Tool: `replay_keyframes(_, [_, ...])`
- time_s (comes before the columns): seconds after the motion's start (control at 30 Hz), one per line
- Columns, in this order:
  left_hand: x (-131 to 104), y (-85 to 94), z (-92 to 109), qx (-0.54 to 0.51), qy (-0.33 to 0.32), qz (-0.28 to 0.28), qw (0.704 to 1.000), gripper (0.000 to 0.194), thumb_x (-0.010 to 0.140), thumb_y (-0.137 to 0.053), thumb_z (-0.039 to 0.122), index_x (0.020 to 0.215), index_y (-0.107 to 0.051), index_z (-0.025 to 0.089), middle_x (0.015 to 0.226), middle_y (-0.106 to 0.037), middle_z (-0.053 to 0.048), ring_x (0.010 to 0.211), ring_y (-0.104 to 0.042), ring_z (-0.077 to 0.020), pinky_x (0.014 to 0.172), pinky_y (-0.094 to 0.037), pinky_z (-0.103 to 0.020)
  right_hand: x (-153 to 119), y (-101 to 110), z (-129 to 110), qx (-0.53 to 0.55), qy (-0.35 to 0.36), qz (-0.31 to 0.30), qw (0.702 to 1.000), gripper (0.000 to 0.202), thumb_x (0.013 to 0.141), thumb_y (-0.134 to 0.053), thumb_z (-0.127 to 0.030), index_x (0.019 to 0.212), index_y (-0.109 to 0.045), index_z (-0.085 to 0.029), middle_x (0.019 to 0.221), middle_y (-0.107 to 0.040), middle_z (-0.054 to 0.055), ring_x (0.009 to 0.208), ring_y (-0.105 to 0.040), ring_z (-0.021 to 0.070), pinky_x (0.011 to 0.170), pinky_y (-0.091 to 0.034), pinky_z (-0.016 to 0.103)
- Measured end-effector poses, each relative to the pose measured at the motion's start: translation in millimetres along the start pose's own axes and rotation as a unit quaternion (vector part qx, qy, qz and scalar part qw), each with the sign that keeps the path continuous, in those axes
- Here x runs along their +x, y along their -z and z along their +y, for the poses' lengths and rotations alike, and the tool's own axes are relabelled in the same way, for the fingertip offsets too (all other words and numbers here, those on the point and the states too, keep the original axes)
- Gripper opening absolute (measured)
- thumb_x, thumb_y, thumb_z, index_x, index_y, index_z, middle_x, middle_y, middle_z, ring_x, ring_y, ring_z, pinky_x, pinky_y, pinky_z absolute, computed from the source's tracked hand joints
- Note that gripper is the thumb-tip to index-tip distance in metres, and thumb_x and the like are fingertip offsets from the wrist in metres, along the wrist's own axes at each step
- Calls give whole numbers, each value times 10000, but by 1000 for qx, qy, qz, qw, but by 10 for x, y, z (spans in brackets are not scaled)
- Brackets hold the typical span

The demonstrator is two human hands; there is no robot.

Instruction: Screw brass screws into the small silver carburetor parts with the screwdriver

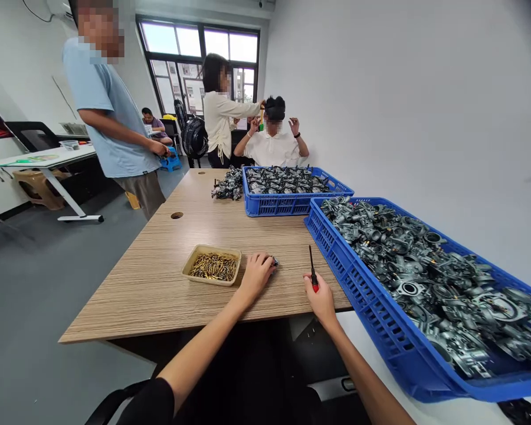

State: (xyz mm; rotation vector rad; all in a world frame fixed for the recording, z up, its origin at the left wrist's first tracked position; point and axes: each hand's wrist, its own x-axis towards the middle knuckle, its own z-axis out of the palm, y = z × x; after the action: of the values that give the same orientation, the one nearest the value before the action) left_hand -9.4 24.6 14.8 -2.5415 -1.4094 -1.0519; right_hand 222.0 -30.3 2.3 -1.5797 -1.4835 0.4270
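My left hand (257, 273) is on the wooden table, its fingers curled over a metal carburetor (275, 261). Only a small edge of that part shows beyond the fingertips. Just left of this hand sits a cream plastic tub (188, 273) filled with small brass jets (215, 267). In my right hand (322, 298) is a screwdriver (312, 271) with a red and black handle, its dark shaft pointing up and away from me. The right hand is over the table near its front edge, left of a large blue crate.
The blue crate (351, 277) at right is heaped with carburetors (418, 268). Farther back stands a second blue crate (269, 206) of carburetors, with more piled (228, 184) beside it. A person in light blue (115, 112) stands left of the table (146, 283); others are behind it.
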Motion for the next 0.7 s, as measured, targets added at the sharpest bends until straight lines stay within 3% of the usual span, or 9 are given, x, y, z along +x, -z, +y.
replay_keyframes(0.17, [-47, -75, -122, -119, -22, 21, 992, 80, 995, -579, 228, 1062, -623, 229, 1139, -641, -80, 1153, -544, -256, 986, -497, -431, 21, -5, 46, -14, 8, -21, 1000, 378, 868, -510, -430, 1143, -584, -181, 1032, -729, 124, 944, -696, 269, 887, -540, 428])
replay_keyframes(0.27, [-49, -75, -160, -145, -23, 22, 989, 103, 1006, -556, 225, 1075, -632, 231, 1137, -645, -81, 1163, -548, -252, 1004, -499, -436, 60, 50, 51, -26, 49, -73, 996, 456, 842, -486, -340, 1270, -513, -184, 1208, -682, 147, 1111, -664, 265, 989, -517, 450])
replay_keyframes(0.37, [-47, -65, -157, -141, -15, 16, 990, 114, 1010, -548, 231, 1075, -641, 230, 1109, -646, -81, 1122, -557, -246, 988, -507, -429, 109, 193, -27, -62, 85, -130, 986, 459, 863, -467, -339, 1296, -537, -202, 1270, -658, 147, 1243, -607, 271, 1086, -457, 474])
replay_keyframes(0.5, [-49, -43, -139, -134, -6, 9, 991, 134, 1010, -553, 255, 1119, -627, 231, 1147, -641, -84, 1129, -550, -246, 991, -502, -424, 168, 461, -250, -93, 94, -172, 976, 420, 907, -465, -384, 1283, -549, -217, 1165, -707, 120, 1120, -679, 270, 1006, -510, 451])
replay_keyframes(0.6, [-53, -15, -127, -139, 1, 6, 990, 128, 1007, -561, 274, 1111, -614, 221, 1159, -641, -85, 1134, -546, -246, 997, -496, -424, 201, 650, -432, -115, 111, -161, 974, 315, 928, -482, -398, 1165, -589, -221, 1088, -725, 102, 1005, -710, 260, 919, -542, 405])
replay_keyframes(0.7, [-52, 20, -116, -143, 5, 3, 990, 96, 1011, -547, 266, 1060, -613, 216, 1126, -647, -81, 1105, -553, -242, 982, -497, -416, 214, 798, -582, -131, 148, -135, 971, 284, 951, -491, -407, 1123, -629, -228, 1113, -732, 97, 1051, -697, 264, 964, -522, 409])
